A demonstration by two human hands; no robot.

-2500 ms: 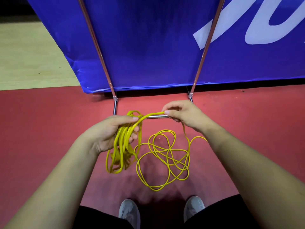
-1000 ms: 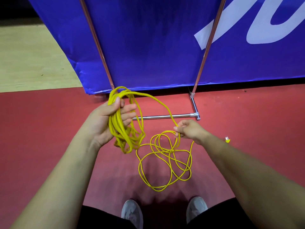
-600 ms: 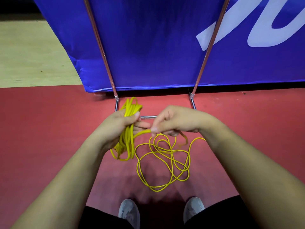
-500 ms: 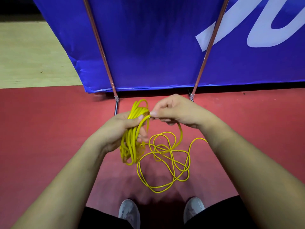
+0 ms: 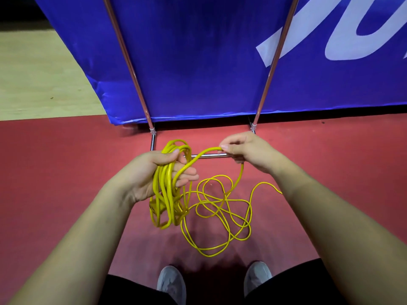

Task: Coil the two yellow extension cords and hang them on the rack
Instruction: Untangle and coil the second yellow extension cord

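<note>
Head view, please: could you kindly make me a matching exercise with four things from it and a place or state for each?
Things:
1. left hand
2. right hand
3. uncoiled cord
4. grey shoes

Places or states:
a. at the picture's bottom edge
b. pinching one strand
c. gripping the coiled bundle
d. sprawled on the red floor

Pairs: 1-c, 2-b, 3-d, 4-a.

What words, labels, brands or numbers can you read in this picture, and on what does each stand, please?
None can be read.
On the blue banner, large white lettering is cut off by the frame edge: illegible.
The yellow cord and the grey shoes show no print.
</note>
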